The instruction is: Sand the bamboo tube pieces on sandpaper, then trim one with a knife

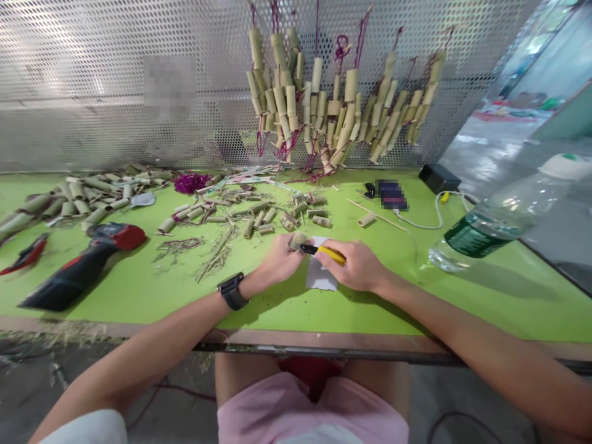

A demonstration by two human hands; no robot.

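Observation:
My left hand, with a black watch on its wrist, is closed around a short bamboo piece. In my right hand is a yellow utility knife, its black front end up against the bamboo piece. The blade itself is too small to make out. Beneath both hands lies a white paper on the green tabletop. Just beyond the hands are loose cut bamboo pieces, and a single bamboo tube rests to the right beside a thin stick.
At left lie a red-and-black power tool, red-handled cutters and a bamboo pile. Purple cord sits behind. Strung bamboo bundles hang on the perforated metal panel. A water bottle and black box stand at right.

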